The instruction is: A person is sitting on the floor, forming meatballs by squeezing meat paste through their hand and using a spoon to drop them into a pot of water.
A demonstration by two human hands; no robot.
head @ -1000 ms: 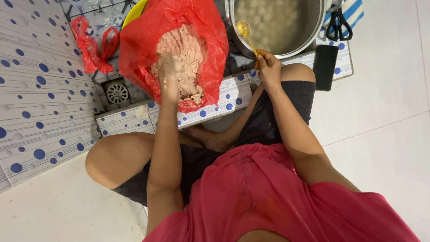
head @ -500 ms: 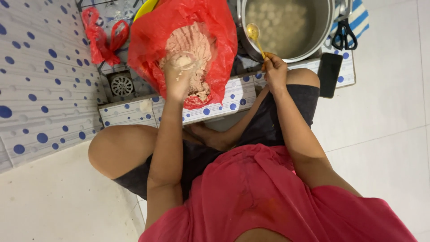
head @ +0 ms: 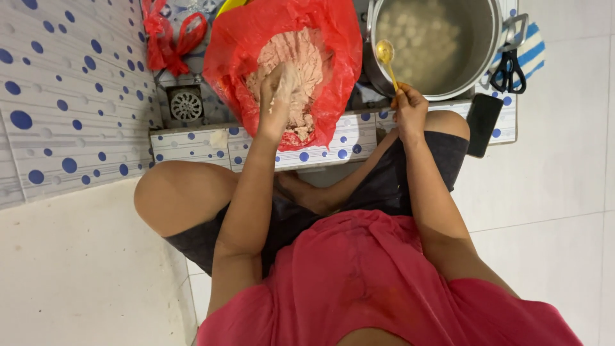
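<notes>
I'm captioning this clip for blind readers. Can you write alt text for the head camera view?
A seated person's left hand digs into pinkish paste in a red plastic bag, while the right hand holds a yellow spoon over a metal pot of pale balls in cloudy water. Black scissors and a dark phone lie beside the pot.

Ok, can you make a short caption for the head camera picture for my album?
Left hand in pinkish paste in a red bag; right hand holds a spoon over a pot.

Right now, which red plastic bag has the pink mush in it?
The big red bag in the middle, spread open under the left hand, holds the pink paste. The small red bag by the floor drain lies crumpled.
</notes>
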